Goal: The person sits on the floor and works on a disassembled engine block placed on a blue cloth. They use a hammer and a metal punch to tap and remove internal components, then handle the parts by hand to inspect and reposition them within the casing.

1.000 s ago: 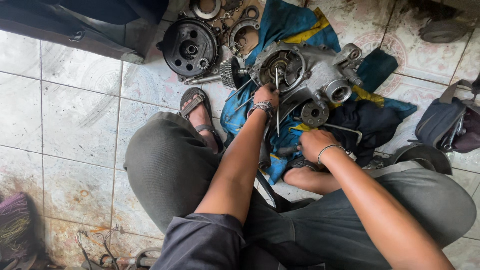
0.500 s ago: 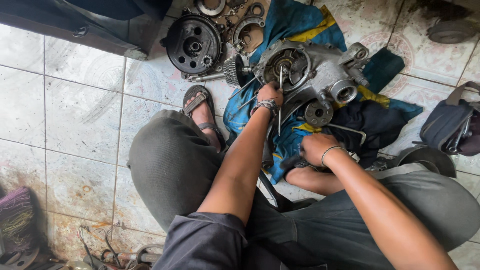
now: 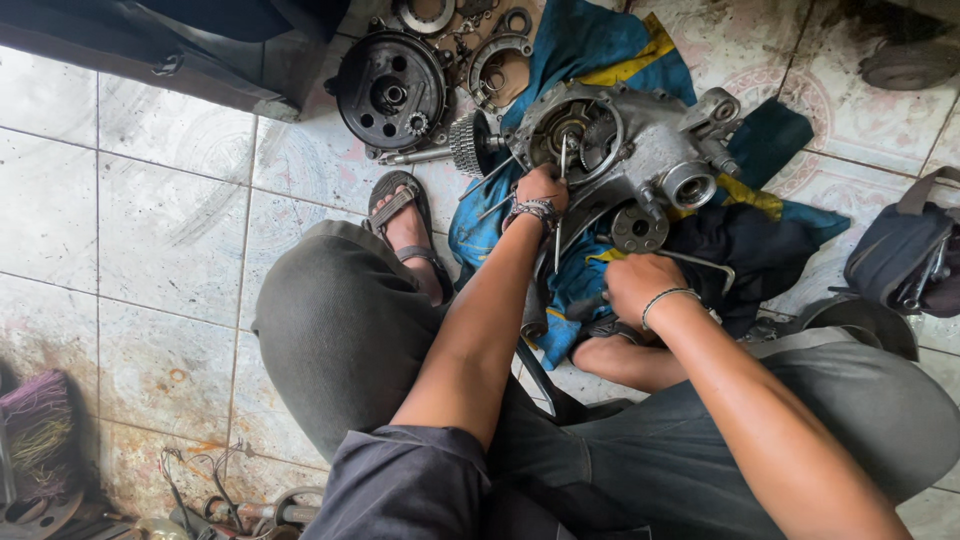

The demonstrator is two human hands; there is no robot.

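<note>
On the tiled floor (image 3: 150, 230), seen from the head camera, a person sits with knees apart over a grey engine casing (image 3: 640, 150) that lies on a blue and yellow cloth (image 3: 610, 45). The left hand (image 3: 540, 190) is closed around a thin metal rod-like tool (image 3: 560, 215) whose tip reaches into the round opening of the casing; the right hand (image 3: 640, 285) is curled shut just below the casing, over the dark cloth, and what it grips (if anything) I cannot tell. To work this well, my judgement is that the tool should be kept steady and in line with the opening, with the other hand bracing the casing so it does not rock on the soft cloth. A bent steel bar (image 3: 705, 265) lies beside the right hand. Further out on the floor sit a black round clutch-like disc (image 3: 390, 90), a toothed gear on a shaft (image 3: 465, 145) and loose rings (image 3: 500, 55). A sandalled foot (image 3: 405, 225) rests near the cloth; a dark bag (image 3: 900, 260) lies at the right edge.
</note>
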